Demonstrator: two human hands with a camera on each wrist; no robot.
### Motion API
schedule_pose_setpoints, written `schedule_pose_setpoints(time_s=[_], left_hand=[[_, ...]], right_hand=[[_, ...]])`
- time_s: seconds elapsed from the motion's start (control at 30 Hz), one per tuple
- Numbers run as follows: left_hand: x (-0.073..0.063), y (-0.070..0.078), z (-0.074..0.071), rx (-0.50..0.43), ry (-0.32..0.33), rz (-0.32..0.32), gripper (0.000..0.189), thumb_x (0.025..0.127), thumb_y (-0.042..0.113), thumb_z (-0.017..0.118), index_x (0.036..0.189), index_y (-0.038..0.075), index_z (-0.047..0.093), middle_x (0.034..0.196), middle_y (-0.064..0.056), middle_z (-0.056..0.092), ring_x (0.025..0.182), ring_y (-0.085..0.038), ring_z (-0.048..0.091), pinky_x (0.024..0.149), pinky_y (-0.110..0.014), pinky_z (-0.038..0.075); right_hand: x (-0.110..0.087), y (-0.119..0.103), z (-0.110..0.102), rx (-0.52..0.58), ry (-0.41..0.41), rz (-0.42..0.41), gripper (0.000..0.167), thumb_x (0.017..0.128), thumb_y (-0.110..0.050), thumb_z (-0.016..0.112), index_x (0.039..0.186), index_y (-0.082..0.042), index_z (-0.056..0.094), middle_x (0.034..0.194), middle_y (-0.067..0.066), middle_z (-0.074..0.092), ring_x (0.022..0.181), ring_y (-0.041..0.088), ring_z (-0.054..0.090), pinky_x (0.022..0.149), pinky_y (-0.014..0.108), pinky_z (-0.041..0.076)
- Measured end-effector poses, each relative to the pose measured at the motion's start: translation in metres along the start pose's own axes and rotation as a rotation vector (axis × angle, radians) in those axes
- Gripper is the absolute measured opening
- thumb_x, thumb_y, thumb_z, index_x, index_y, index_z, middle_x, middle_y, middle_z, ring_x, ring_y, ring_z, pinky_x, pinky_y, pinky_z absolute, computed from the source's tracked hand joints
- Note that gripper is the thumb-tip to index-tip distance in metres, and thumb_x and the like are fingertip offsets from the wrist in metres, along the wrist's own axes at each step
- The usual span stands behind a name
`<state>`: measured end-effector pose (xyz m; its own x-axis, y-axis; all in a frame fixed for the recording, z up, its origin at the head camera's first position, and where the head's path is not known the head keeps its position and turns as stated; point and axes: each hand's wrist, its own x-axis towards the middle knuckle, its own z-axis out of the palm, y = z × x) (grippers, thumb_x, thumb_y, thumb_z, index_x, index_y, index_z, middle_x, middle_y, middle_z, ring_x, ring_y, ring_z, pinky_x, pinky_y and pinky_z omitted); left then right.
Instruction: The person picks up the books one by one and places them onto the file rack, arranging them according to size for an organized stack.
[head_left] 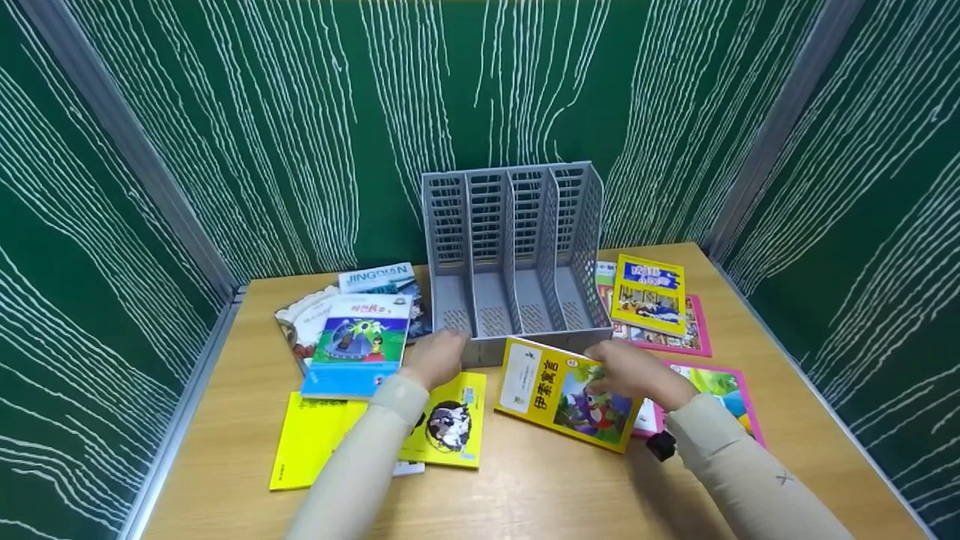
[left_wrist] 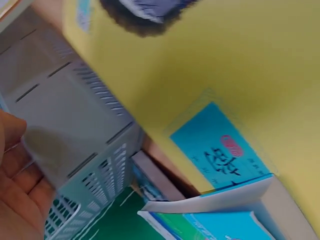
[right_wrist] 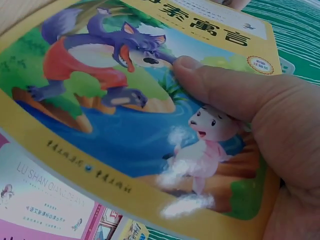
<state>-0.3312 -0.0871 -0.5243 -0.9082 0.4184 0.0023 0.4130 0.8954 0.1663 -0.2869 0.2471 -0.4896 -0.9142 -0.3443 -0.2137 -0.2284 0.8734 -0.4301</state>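
Observation:
My right hand (head_left: 637, 371) grips a yellow picture book (head_left: 570, 394) near its top edge, tilted above the table. Its thumb presses on the cover, which shows a wolf and a lamb (right_wrist: 210, 135) by water; the fingers behind are hidden. At the front left of a grey file rack (head_left: 487, 349), my left hand (head_left: 439, 356) holds the rack's front edge, with thumb and curled fingers (left_wrist: 25, 185) on either side of it. The rack has several upright compartments. Beneath my left forearm lie yellow books (head_left: 450, 420), and beside it a blue-and-green book (head_left: 360, 341).
Left of the rack, more books (head_left: 379, 279) lie in an overlapping pile. On its right, a yellow book (head_left: 649, 292) rests over a pink-edged book (head_left: 697, 330). Another pink-edged book (head_left: 735, 390) is partly under my right arm. Green patterned walls (head_left: 525, 75) enclose the wooden table (head_left: 525, 502).

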Motion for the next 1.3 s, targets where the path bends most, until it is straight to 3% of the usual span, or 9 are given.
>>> schedule_pose_setpoints(time_s=[0.17,0.33,0.53,0.63,0.8,1.03,1.17,1.3], left_hand=[[-0.010,-0.005,-0.009,-0.143,0.025,0.004,0.047,0.114,0.022,0.056,0.160,0.012,0.054,0.160,-0.012,0.060,0.148,-0.032,0.058,0.123,-0.050,0.048],[-0.023,-0.011,-0.015,-0.273,0.056,0.003,0.053,0.114,0.042,0.055,0.160,0.015,0.054,0.162,-0.011,0.057,0.151,-0.033,0.055,0.125,-0.054,0.046],[-0.041,-0.013,-0.021,-0.421,0.079,-0.009,0.063,0.111,0.051,0.057,0.160,0.013,0.053,0.167,-0.012,0.052,0.156,-0.037,0.048,0.129,-0.058,0.039],[-0.049,-0.011,-0.022,-0.499,0.075,-0.017,0.070,0.107,0.056,0.063,0.162,0.014,0.051,0.167,-0.011,0.052,0.156,-0.036,0.049,0.128,-0.059,0.040],[-0.056,-0.006,-0.020,-0.663,0.082,-0.002,0.075,0.100,0.051,0.077,0.160,0.014,0.052,0.160,-0.013,0.059,0.146,-0.035,0.059,0.119,-0.057,0.051],[-0.061,0.001,-0.014,-0.901,0.075,0.040,0.070,0.095,0.041,0.085,0.153,0.014,0.058,0.150,-0.010,0.066,0.136,-0.030,0.067,0.117,-0.054,0.054],[-0.062,0.009,-0.014,-0.964,0.060,0.081,0.064,0.096,0.039,0.085,0.149,0.016,0.060,0.145,-0.005,0.068,0.130,-0.025,0.070,0.115,-0.050,0.056],[-0.063,0.018,-0.017,-0.958,0.045,0.099,0.059,0.098,0.037,0.083,0.150,0.019,0.061,0.146,-0.003,0.069,0.128,-0.025,0.070,0.112,-0.048,0.058]], right_hand=[[-0.004,0.002,-0.003,0.023,0.034,-0.020,0.030,0.091,-0.015,0.089,0.117,-0.008,0.077,0.107,0.006,0.079,0.091,0.020,0.075,0.083,0.046,0.068],[-0.011,0.003,-0.008,0.081,0.070,-0.019,0.029,0.094,-0.016,0.086,0.121,-0.011,0.077,0.112,0.007,0.080,0.101,0.027,0.079,0.087,0.049,0.068],[-0.019,0.002,-0.011,0.110,0.138,-0.101,0.029,0.096,-0.015,0.084,0.124,-0.008,0.077,0.118,0.014,0.081,0.106,0.037,0.081,0.084,0.053,0.068],[-0.024,0.002,-0.010,0.125,0.172,-0.121,0.033,0.096,-0.015,0.084,0.128,-0.010,0.077,0.122,0.015,0.081,0.108,0.039,0.080,0.084,0.054,0.068],[-0.029,0.002,-0.009,0.147,0.232,-0.185,0.039,0.094,-0.014,0.086,0.132,-0.011,0.076,0.124,0.014,0.081,0.109,0.040,0.080,0.085,0.055,0.068],[-0.032,0.001,-0.005,0.248,0.236,-0.235,0.040,0.093,-0.015,0.088,0.131,-0.016,0.078,0.125,0.010,0.081,0.109,0.037,0.081,0.088,0.055,0.068],[-0.032,-0.001,-0.002,0.281,0.236,-0.268,0.038,0.093,-0.016,0.088,0.130,-0.016,0.079,0.125,0.010,0.081,0.110,0.037,0.081,0.088,0.056,0.067],[-0.032,-0.004,0.003,0.304,0.246,-0.289,0.033,0.092,-0.016,0.089,0.124,-0.015,0.081,0.121,0.010,0.082,0.106,0.035,0.082,0.086,0.053,0.068]])
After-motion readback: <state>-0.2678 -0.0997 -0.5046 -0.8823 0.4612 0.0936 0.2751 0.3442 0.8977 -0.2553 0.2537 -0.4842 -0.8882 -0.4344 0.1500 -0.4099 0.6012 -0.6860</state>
